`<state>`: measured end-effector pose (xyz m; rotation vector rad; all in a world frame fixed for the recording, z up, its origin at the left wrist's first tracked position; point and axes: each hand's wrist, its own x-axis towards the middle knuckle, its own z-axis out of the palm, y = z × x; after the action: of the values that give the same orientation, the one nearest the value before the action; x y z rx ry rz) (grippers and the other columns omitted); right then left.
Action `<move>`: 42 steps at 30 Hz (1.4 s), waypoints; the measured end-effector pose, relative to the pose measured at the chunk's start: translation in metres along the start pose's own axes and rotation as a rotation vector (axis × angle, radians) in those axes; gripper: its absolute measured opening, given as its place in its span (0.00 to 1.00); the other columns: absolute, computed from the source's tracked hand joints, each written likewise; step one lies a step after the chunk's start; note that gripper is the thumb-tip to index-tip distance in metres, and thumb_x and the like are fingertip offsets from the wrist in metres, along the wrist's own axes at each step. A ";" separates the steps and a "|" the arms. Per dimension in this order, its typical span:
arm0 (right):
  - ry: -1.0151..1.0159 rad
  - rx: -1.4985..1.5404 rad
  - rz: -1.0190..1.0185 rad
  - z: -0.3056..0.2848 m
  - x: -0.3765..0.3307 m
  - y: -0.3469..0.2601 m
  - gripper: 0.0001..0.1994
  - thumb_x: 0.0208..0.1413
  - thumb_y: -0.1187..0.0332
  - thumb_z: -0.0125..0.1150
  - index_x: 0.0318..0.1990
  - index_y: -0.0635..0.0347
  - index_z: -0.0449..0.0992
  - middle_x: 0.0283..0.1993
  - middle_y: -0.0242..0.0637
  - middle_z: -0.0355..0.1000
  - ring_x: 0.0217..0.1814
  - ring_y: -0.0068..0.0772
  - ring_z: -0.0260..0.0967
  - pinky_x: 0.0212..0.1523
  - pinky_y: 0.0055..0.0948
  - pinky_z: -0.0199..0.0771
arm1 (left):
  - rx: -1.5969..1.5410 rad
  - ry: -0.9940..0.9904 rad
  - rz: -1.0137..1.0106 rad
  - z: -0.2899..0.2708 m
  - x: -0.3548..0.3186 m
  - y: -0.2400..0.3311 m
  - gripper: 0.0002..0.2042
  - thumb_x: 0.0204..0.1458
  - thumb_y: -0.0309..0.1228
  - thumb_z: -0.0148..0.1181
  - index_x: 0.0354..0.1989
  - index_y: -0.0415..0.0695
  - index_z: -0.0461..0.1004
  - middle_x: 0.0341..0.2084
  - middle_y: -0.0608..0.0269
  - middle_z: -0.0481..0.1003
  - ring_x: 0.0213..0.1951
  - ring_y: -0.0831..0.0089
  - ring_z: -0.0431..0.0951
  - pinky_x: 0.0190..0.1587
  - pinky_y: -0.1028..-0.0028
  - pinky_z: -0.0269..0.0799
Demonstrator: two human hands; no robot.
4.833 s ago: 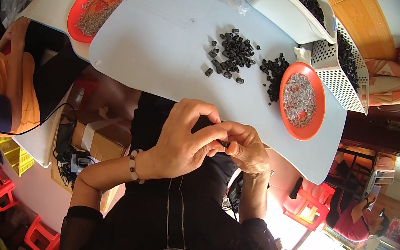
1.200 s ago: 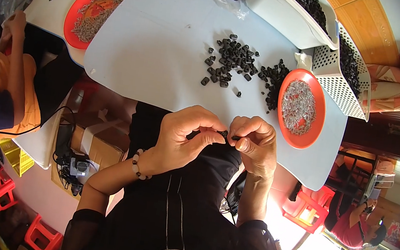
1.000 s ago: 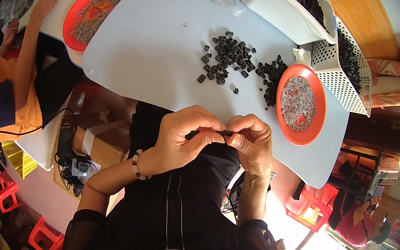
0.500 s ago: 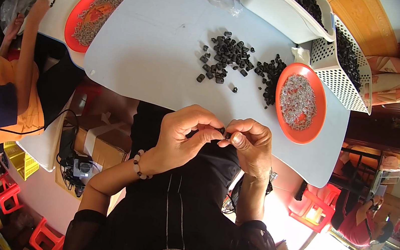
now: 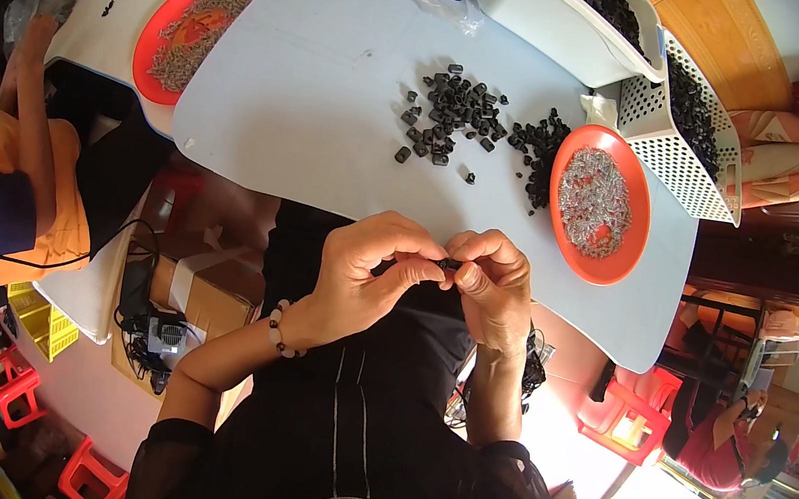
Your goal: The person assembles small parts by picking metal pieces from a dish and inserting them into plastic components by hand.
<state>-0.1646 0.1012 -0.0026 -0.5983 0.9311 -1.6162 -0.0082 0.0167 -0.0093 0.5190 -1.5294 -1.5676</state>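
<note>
Black plastic, a single small part [image 5: 448, 265], is pinched between the fingertips of both hands at the centre of the frame, just below the near edge of the pale blue table [image 5: 319, 98]. The left hand [image 5: 366, 275] closes thumb and forefinger on it from the left; the right hand [image 5: 495, 287] closes on it from the right. Both grips are shut on the same piece, held close to the body, apparently to steady fine work. Whether a second, smaller item sits inside the pinch cannot be told.

Above the hands, at upper centre, lies a loose pile of black parts [image 5: 452, 115], within reach. To the right of it stands an orange plate of small grey metal pieces [image 5: 597, 203], touching a second dark heap at its left rim. A white bin [image 5: 560, 28] and a perforated white basket [image 5: 687, 136] at upper right hold bulk stock of black parts.

At upper left a second orange plate [image 5: 191, 30] serves another person in an orange shirt [image 5: 13, 199], seated at the left edge.
</note>
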 end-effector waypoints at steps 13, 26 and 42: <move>-0.038 -0.031 0.043 -0.006 -0.001 -0.001 0.10 0.54 0.71 0.72 0.40 0.64 0.78 0.36 0.37 0.77 0.33 0.25 0.71 0.36 0.24 0.74 | -0.064 -0.090 -0.020 -0.007 -0.005 0.002 0.08 0.56 0.18 0.64 0.42 0.30 0.76 0.37 0.57 0.76 0.35 0.74 0.80 0.38 0.78 0.78; -0.031 0.004 0.062 0.001 -0.001 0.003 0.08 0.54 0.72 0.71 0.37 0.64 0.79 0.34 0.36 0.77 0.32 0.25 0.70 0.37 0.23 0.74 | 0.045 0.034 0.016 -0.005 -0.008 0.003 0.06 0.50 0.21 0.70 0.35 0.38 0.80 0.31 0.62 0.80 0.29 0.77 0.79 0.33 0.78 0.74; -0.165 -0.060 0.093 0.011 -0.005 -0.010 0.06 0.52 0.79 0.71 0.32 0.65 0.77 0.35 0.36 0.74 0.35 0.23 0.71 0.38 0.21 0.73 | 0.430 -0.033 0.387 -0.009 -0.011 0.027 0.09 0.45 0.17 0.72 0.35 0.37 0.79 0.30 0.59 0.78 0.27 0.71 0.77 0.27 0.76 0.72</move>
<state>-0.1603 0.1037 0.0125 -0.7081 0.8745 -1.4376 0.0126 0.0239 0.0121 0.3986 -1.8736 -0.9608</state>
